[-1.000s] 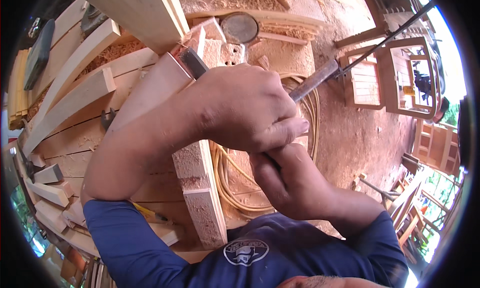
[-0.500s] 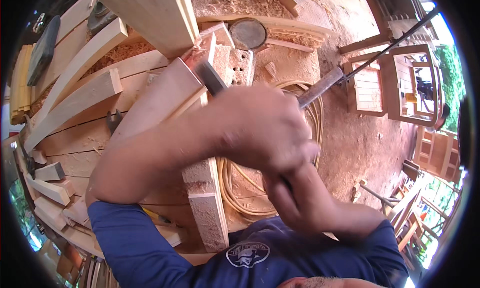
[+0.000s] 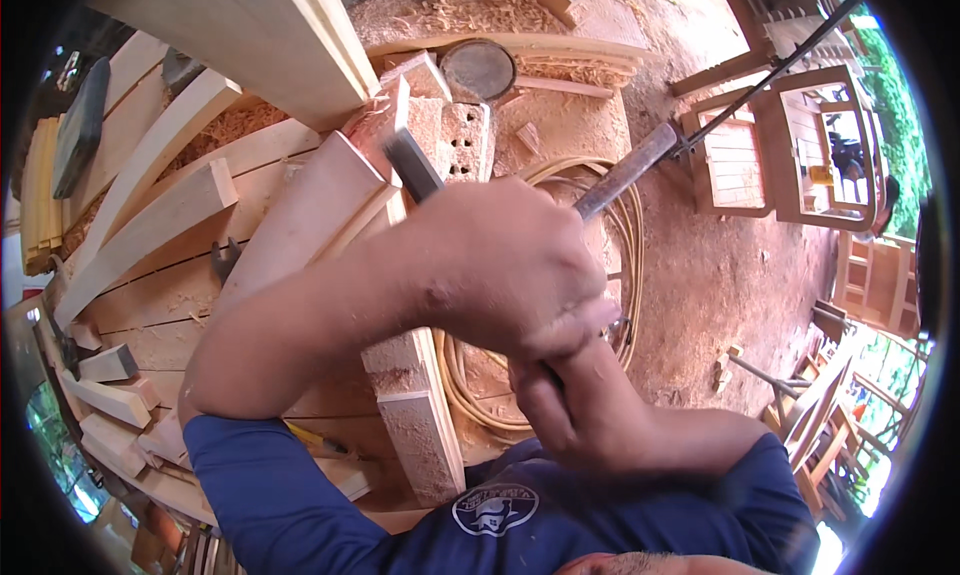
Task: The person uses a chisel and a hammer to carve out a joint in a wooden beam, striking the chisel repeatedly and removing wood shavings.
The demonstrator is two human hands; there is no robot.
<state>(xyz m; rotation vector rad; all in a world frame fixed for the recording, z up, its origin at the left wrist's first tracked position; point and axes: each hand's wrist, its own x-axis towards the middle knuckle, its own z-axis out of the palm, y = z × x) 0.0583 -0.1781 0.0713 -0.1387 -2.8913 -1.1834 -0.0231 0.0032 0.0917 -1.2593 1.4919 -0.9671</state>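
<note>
My left hand (image 3: pixel 530 265) is closed, knuckles up, over a metal tool; a rusty tube (image 3: pixel 625 170) with a long dark rod (image 3: pixel 770 75) sticks out beyond it toward the upper right. My right hand (image 3: pixel 570 405) is closed just below and against the left one; what its fingers grip is hidden. A dark flat metal bar (image 3: pixel 415 165) shows just past my left knuckles, beside a pale board (image 3: pixel 300 205). A sawdust-covered block with holes (image 3: pixel 462 140) lies farther back.
A wooden post (image 3: pixel 250 30) rises at upper left. Curved timbers (image 3: pixel 160 245) and offcuts (image 3: pixel 110 400) lie left. A coiled hose (image 3: pixel 460 385) is below my hands. Wooden frames (image 3: pixel 810 145) stand right, with a person partly visible (image 3: pixel 882 210) behind. A round disc (image 3: pixel 478 70) lies among shavings.
My joined hands have shifted downward in the picture since a second ago, blurring midway, and stay closed together. The surroundings moved slightly in the view.
</note>
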